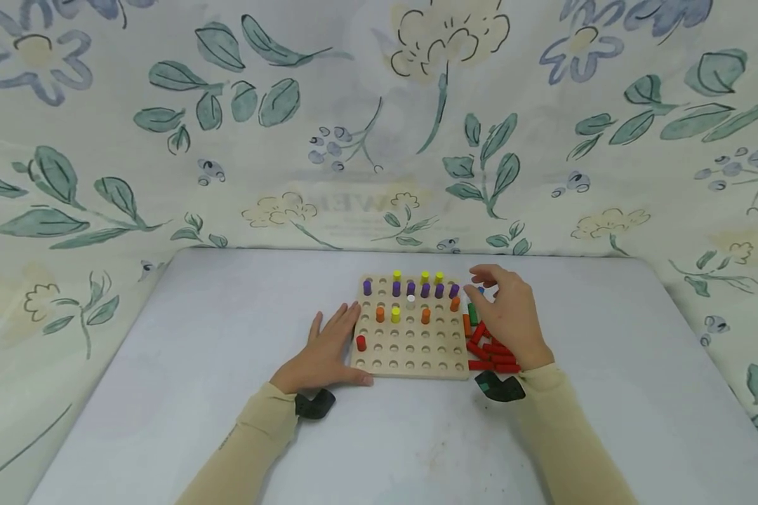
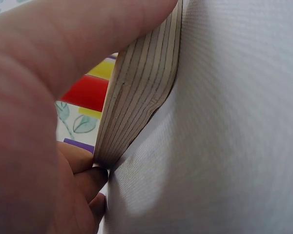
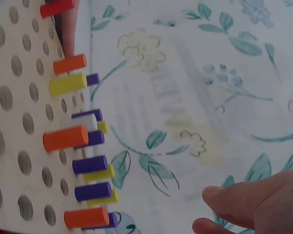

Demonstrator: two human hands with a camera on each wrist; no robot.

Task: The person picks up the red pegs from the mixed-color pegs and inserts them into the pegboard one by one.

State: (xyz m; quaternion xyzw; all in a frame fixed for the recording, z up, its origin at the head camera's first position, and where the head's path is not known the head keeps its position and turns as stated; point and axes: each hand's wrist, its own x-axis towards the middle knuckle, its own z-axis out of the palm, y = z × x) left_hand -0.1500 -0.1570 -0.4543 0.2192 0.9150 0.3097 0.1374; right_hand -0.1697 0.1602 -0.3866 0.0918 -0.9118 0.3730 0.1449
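A wooden pegboard (image 1: 410, 337) lies on the table with rows of round holes. My left hand (image 1: 325, 351) rests along its left edge, fingers spread and the thumb by the front corner. In the left wrist view, thumb and fingertips touch the side of the board (image 2: 141, 83). Upright pegs stand in it: a purple row (image 1: 425, 290), yellow ones (image 1: 396, 315) behind and among them, a white one (image 1: 410, 302), orange ones (image 1: 380, 314) and a red one (image 1: 361, 343). My right hand (image 1: 512, 315) hovers over the board's right side, thumb and forefinger apart, nothing between them.
Loose red pegs (image 1: 505, 368) lie heaped right of the board, partly under my right hand. Near them are a green peg (image 1: 473, 314) and an orange peg (image 1: 467, 325). A floral cloth (image 1: 379, 140) hangs behind the white table (image 1: 227, 294).
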